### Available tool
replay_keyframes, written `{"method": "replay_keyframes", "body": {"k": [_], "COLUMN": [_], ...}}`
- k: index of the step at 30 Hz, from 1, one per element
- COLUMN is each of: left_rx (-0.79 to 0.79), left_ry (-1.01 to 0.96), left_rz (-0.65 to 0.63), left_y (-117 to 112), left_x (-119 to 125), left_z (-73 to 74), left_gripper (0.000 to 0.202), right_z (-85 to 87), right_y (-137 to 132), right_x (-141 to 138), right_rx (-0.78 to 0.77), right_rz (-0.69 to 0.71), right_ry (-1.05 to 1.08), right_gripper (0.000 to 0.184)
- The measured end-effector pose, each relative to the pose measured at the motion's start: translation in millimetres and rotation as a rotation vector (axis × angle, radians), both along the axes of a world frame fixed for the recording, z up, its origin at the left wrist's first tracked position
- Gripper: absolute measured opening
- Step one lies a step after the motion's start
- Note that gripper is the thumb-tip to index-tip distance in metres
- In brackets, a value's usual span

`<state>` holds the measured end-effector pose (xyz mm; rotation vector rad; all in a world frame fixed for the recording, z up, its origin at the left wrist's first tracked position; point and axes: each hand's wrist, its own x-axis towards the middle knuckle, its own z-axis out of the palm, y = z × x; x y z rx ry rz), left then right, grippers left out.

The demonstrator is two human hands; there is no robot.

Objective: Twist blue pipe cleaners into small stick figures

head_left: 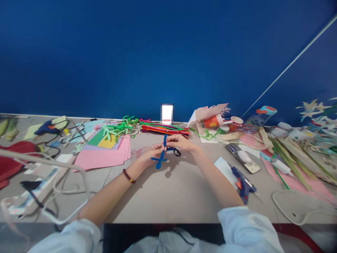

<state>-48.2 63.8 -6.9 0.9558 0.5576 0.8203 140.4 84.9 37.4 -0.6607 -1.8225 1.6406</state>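
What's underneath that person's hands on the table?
Scissors lie below the right hand, with only the handles showing; the blades are covered. The left hand and right hand pinch a twisted blue pipe cleaner above the table.

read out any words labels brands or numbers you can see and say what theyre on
No word, brand or number can be read with certainty.
The red paper cup: yellow print, too small to read.
The white card by the wall: pixelated, unreadable.
The tan card under the phone: markings too small to read.
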Motion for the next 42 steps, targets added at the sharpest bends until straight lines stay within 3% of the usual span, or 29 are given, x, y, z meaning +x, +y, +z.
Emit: {"method": "replay_keyframes", "body": {"k": [5,9,12,15,18,22,28,31,33,36,39,42], "left_rx": [-0.05,-0.12,-0.169,-0.149,0.067,0.558,1.285,1.488,1.503,1.405,1.224,0.934], "left_ry": [-0.064,-0.039,-0.018,-0.019,0.079,0.445,0.981,1.141,1.183,1.17,1.076,0.867], "left_rz": [-0.079,-0.075,0.021,0.21,0.489,0.732,0.751,0.69,0.681,0.655,0.598,0.531], "left_y": [-1.3,-3.2,2.3,11.0,15.1,8.1,-3.8,-4.6,-4.1,-2.5,-0.4,1.4], "left_x": [-0.7,0.3,1.2,0.0,-3.5,-6.5,-3.6,-2.7,-2.5,-2.1,-0.7,1.4], "left_z": [-3.3,2.0,4.3,4.7,6.5,12.8,9.8,3.6,1.3,1.2,2.2,3.3], "left_gripper": [0.026,0.022,0.022,0.028,0.032,0.025,0.018,0.019,0.02,0.02,0.022,0.023], "right_z": [-0.2,0.3,0.3,-1.5,-6.4,-13.7,-9.6,-7.9,-10.5,-17.1,-20.1,-16.0], "right_y": [-2.4,-4.0,-3.4,0.0,4.7,6.2,-4.1,-8.2,-9.3,-8.5,-5.9,-3.0], "right_x": [0.3,-1.9,-3.9,-5.6,-7.9,-12.3,-21.6,-27.7,-31.7,-35.4,-33.8,-25.5], "right_rx": [-0.059,-0.035,-0.013,0.043,0.077,0.142,0.2,0.173,0.157,0.155,0.154,0.168], "right_rz": [0.047,-0.041,-0.167,-0.336,-0.491,-0.692,-0.826,-0.823,-0.812,-0.777,-0.705,-0.57], "right_ry": [0.038,-0.008,-0.027,-0.051,-0.082,-0.167,-0.305,-0.335,-0.321,-0.295,-0.272,-0.245], "right_gripper": [0.025,0.023,0.021,0.018,0.016,0.013,0.008,0.003,0.003,0.005,0.01,0.013]}}
